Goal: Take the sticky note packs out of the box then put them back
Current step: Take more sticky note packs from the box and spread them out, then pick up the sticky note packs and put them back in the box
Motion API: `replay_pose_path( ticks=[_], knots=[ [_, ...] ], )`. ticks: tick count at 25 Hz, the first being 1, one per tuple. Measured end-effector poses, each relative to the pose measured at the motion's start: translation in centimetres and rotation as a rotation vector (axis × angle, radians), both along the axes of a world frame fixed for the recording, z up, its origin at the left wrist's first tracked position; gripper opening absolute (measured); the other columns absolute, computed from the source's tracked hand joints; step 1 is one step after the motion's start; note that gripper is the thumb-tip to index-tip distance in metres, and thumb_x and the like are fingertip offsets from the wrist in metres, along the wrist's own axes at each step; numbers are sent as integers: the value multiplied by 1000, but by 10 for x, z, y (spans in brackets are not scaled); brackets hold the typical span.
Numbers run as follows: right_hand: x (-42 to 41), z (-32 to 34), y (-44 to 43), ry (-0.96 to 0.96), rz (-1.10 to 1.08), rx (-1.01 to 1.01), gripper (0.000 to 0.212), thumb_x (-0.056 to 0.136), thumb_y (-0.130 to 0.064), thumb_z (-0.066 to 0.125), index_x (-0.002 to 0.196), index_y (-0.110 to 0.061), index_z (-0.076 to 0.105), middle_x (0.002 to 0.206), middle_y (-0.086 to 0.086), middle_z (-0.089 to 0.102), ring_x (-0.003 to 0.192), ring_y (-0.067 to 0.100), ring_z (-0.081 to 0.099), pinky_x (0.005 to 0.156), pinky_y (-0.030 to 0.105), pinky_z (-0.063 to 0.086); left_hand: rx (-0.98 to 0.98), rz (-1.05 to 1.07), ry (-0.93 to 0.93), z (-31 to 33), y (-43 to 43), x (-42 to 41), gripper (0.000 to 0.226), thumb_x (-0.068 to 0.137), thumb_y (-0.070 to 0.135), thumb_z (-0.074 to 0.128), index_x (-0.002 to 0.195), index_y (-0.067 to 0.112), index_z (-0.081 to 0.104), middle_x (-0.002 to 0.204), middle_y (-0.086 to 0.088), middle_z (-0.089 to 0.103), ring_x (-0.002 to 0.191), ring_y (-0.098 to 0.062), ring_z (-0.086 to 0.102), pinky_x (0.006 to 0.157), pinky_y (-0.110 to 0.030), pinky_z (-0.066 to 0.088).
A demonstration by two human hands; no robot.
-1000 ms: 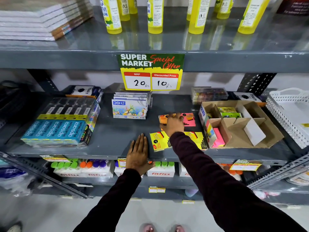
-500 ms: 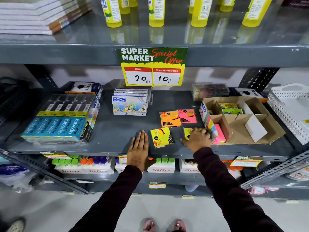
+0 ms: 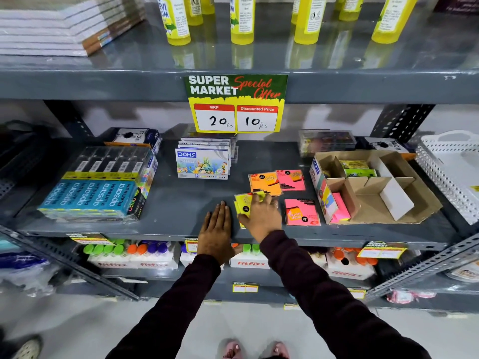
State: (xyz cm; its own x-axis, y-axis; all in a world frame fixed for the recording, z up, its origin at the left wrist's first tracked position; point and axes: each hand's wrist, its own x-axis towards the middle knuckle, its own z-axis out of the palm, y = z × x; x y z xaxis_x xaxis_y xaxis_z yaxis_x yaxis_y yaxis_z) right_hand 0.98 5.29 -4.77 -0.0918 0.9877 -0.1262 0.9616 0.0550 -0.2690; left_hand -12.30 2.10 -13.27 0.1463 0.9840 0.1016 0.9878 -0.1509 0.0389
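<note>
My right hand (image 3: 260, 216) grips yellow sticky note packs (image 3: 243, 202) near the front of the middle shelf (image 3: 181, 203). My left hand (image 3: 216, 229) lies flat and open on the shelf just to the left of them, holding nothing. An orange pack (image 3: 264, 183) and a pink pack (image 3: 291, 180) lie behind my right hand. Another pink pack (image 3: 302, 213) lies to its right. The open cardboard box (image 3: 383, 211) stands at the right, with a pink pack (image 3: 340, 209) in its front compartment and green and yellow packs (image 3: 359, 169) in a back one.
A DOMS crayon box stack (image 3: 202, 163) stands behind my hands. Blue Apsara pencil packs (image 3: 93, 195) sit at the left and a white plastic basket (image 3: 451, 174) at the far right. The upper shelf holds yellow bottles (image 3: 241, 19). A price sign (image 3: 236, 103) hangs from its edge.
My right hand has moved left from beside the box, bringing a yellow pack onto the other yellow pack. A pink pack now shows where that hand was. The left hand stayed put.
</note>
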Motion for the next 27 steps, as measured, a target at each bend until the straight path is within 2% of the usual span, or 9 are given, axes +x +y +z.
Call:
replay_pose_path(
  ticks=[4, 9, 13, 15, 17, 20, 22, 25, 27],
  knots=[
    [-15, -5, 1, -9, -12, -38, 72, 88, -46, 59, 139, -2, 33, 145, 28, 35, 134, 45, 35, 106, 50, 39, -1, -7, -9, -1, 0, 0, 114, 50, 65, 76, 132, -8, 43, 138, -24, 46, 127, -34, 45, 102, -49, 33],
    [22, 0, -5, -7, -81, 41, 74, 91, -57, 46, 140, -3, 33, 145, 28, 36, 132, 44, 38, 105, 48, 40, -10, -4, -5, 0, 0, -1, 117, 47, 66, 76, 132, -8, 44, 138, -23, 47, 127, -34, 46, 101, -51, 35],
    [73, -4, -2, -109, -272, -36, 78, 86, -55, 55, 139, -2, 32, 146, 32, 32, 133, 48, 35, 110, 53, 36, -24, 9, 44, 0, 2, 0, 109, 58, 59, 78, 136, -4, 35, 144, -21, 39, 131, -30, 41, 106, -44, 29],
    [81, -9, 0, -121, -293, -78, 77, 85, -55, 58, 137, -4, 34, 142, 31, 37, 130, 47, 38, 105, 52, 40, -12, 10, 34, 1, 1, 0, 110, 59, 51, 82, 138, -2, 26, 146, -20, 33, 133, -29, 37, 108, -42, 25],
    [81, -8, 3, -88, -291, -90, 76, 85, -50, 61, 139, -5, 32, 139, 29, 40, 128, 47, 39, 101, 50, 44, -19, 17, 18, 2, 0, 1, 111, 60, 53, 80, 138, -2, 25, 146, -20, 36, 134, -30, 37, 109, -42, 23],
    [80, 3, 13, -71, -306, -28, 81, 83, -47, 65, 142, -5, 29, 135, 29, 42, 125, 47, 42, 100, 50, 44, -14, 18, 7, 2, -3, -1, 102, 70, 67, 55, 138, -4, 30, 144, -22, 38, 132, -32, 38, 111, -41, 19],
    [79, 11, 26, -49, -322, 54, 83, 83, -45, 64, 144, -3, 27, 136, 31, 40, 125, 48, 41, 101, 51, 42, -32, 22, -9, 4, -2, -1, 105, 69, 74, 41, 137, -5, 33, 143, -23, 40, 131, -34, 40, 109, -41, 17],
    [78, 20, 61, 0, -322, 137, 75, 85, -44, 61, 139, -1, 33, 138, 34, 39, 127, 49, 40, 102, 52, 41, -36, 19, -37, 3, -1, -1, 108, 63, 71, 56, 136, -5, 37, 142, -22, 41, 131, -34, 40, 111, -42, 18],
    [77, 20, 86, 16, -309, 65, 70, 88, -44, 58, 139, -2, 34, 141, 33, 35, 131, 48, 35, 106, 49, 37, -55, 12, -81, 3, -1, -1, 107, 60, 67, 61, 136, -5, 38, 142, -22, 41, 131, -33, 40, 112, -40, 12]
  ],
)
